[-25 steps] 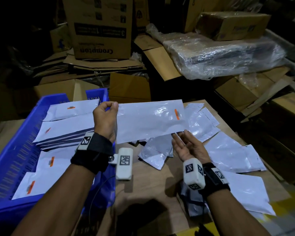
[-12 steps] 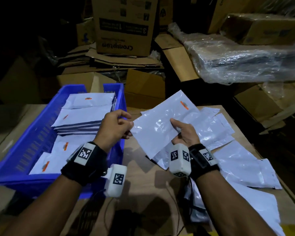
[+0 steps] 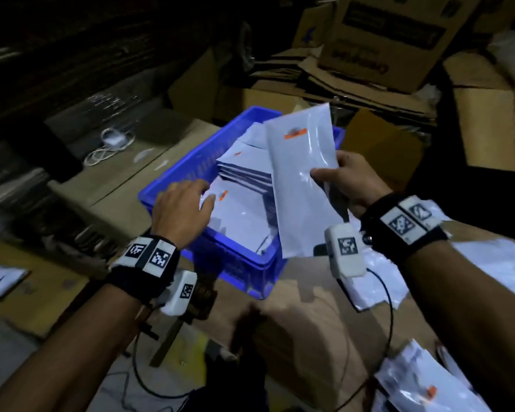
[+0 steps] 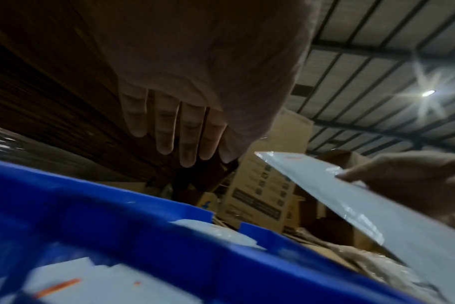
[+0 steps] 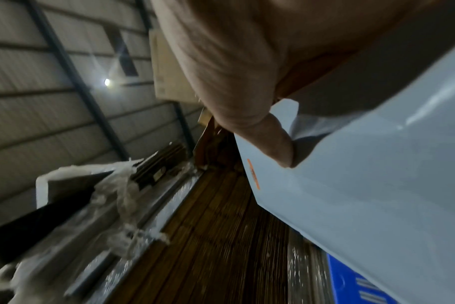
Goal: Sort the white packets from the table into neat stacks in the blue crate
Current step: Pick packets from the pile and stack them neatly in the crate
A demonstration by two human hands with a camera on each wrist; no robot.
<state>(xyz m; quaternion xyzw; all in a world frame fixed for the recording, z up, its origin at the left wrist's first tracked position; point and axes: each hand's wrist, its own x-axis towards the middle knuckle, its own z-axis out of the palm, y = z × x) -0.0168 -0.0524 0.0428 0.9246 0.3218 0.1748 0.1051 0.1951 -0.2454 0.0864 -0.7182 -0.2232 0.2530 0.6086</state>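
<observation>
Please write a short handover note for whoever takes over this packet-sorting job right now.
Right hand: pinches one long white plastic packet with an orange label, held tilted over the blue plastic crate.
Left hand: open, fingers straight, reaching over the crate's near-left rim above the front stack of white packets.
Done: two stacks lie in the crate; the rear stack is taller.
Left: lay the held packet on a stack, then sort the loose white packets on the brown table, to the right.

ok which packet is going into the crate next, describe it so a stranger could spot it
Find the blue crate. Over its right side the right hand pinches one white packet. It alone is lifted and tilted; the others lie flat.
</observation>
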